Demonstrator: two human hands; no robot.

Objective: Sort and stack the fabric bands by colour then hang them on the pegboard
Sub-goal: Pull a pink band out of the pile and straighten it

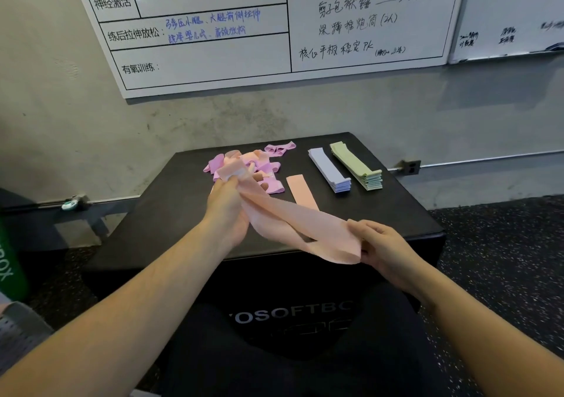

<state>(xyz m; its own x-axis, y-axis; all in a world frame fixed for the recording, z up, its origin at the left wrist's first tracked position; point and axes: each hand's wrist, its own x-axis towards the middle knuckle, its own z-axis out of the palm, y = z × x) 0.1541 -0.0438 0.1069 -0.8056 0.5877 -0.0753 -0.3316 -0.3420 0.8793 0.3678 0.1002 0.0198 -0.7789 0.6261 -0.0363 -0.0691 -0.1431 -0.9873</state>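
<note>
Both hands held one peach band (293, 229) stretched above the near half of the table (396, 210). Left hand (227, 206) gripped the band's far end, fingers curled round bunched fabric, just in front of the loose pile. Right hand (383, 248) pinched the near end between thumb and fingers, close to the table's near right edge. Band ran diagonally between them, twisted once along its length, clear of the surface.

Head view, table top, left to right: a loose pile of pink and peach bands (253, 166) tangled at far left of centre, unsorted. One flat peach band (300, 190) lay alone just right of the pile, its near end hidden behind the held band. Beside it, a neat stack of lavender bands (329, 169), then a neat stack of pale green bands (355, 166), the two stacks side by side with a narrow gap between them, both angled the same way.

Table was a black padded box, white lettering on its near face partly hidden by the person's lap. Whiteboard (213, 45) with handwritten notes hung on the grey wall beyond. A second whiteboard (512, 24) hung at far right. Speckled dark floor (503, 259) to the right.
</note>
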